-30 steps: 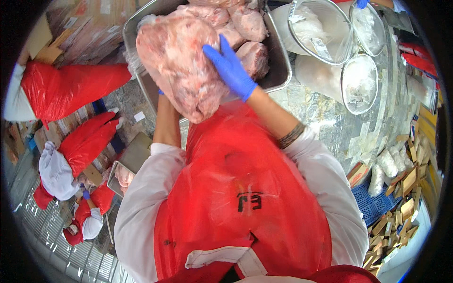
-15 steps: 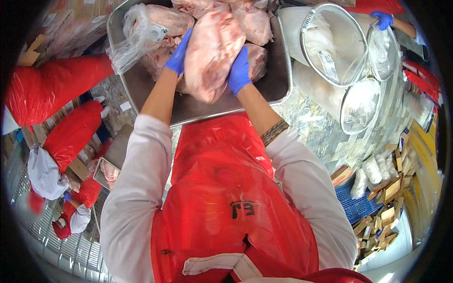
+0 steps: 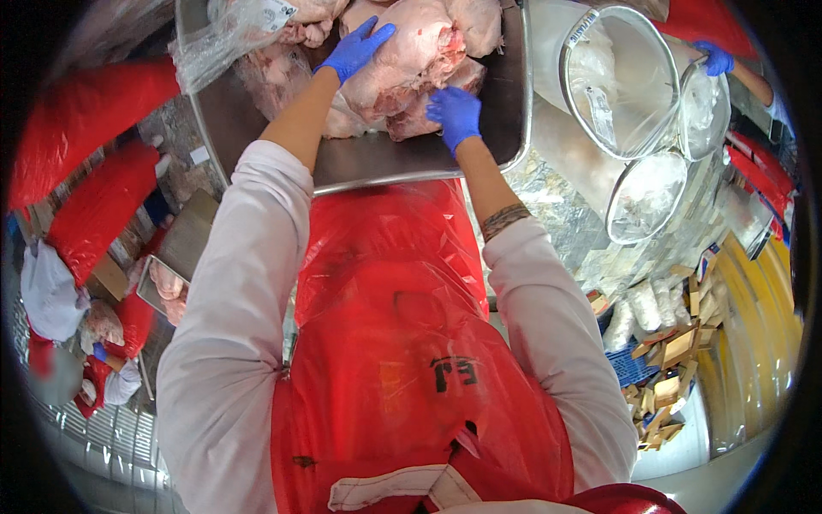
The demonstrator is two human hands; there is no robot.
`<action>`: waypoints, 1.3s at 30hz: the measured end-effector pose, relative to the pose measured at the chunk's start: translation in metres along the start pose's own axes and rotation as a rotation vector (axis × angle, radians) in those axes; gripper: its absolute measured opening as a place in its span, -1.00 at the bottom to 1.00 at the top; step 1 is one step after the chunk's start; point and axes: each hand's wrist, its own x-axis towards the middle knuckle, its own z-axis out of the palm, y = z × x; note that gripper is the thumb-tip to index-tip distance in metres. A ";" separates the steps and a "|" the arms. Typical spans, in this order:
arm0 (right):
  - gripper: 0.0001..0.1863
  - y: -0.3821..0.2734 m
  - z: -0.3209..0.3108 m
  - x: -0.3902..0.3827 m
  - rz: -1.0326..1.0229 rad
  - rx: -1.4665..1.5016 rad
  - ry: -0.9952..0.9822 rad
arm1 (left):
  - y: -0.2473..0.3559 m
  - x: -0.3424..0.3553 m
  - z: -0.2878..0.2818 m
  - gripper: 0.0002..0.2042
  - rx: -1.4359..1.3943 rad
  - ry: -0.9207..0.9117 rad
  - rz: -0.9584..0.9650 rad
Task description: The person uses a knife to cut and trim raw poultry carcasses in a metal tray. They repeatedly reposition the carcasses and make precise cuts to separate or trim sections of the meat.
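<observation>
Two blue-gloved hands are on the meat, both reaching away from the person over a shallow steel tray [image 3: 257, 128] that sits just past the red apron [image 3: 402, 343].

Far left, other workers in red stand at their own smaller trays, well apart. Nearer, a crumpled clear plastic bag [image 3: 227, 38] lies over the tray's left corner, beside more pale pink cuts.

The left hand [image 3: 355, 47] lies flat on top of the big piece of raw meat [image 3: 411, 60], fingers spread wide, pressing or steadying rather than closing round it; the forearm runs up at a slant from the lower left. The meat sits mid-tray, its long axis running roughly left to right, with most of its bulk between the two hands.

The right hand [image 3: 454, 116] is at the meat's near right edge, lower and closer to the body, fingers curled inward against the flesh; whether it truly grips I cannot tell. Its forearm comes nearly straight up, with a patterned band at the wrist.

Right of the tray stand three clear round tubs [image 3: 621, 81] lined with plastic, and another person's gloved hand [image 3: 715, 58] touches the rim of one.
</observation>
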 end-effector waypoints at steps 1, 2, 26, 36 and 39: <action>-0.71 -0.009 -0.014 0.003 -0.134 -0.151 0.078 | 0.001 -0.009 -0.003 -0.11 0.030 0.027 0.023; -0.69 -0.025 -0.024 0.003 -0.272 -0.260 0.138 | 0.003 -0.020 -0.010 -0.14 0.063 0.070 0.045; -0.53 -0.334 -0.019 0.064 -0.417 -1.325 -0.174 | -0.013 -0.164 0.132 -0.71 0.365 0.309 0.036; -0.72 -0.359 -0.069 -0.120 -0.571 -0.966 -0.062 | 0.009 -0.234 0.088 -0.67 0.242 0.182 -0.099; -0.71 -0.327 -0.057 -0.189 -0.558 -0.981 -0.210 | -0.022 -0.251 0.068 -0.66 0.217 0.205 -0.093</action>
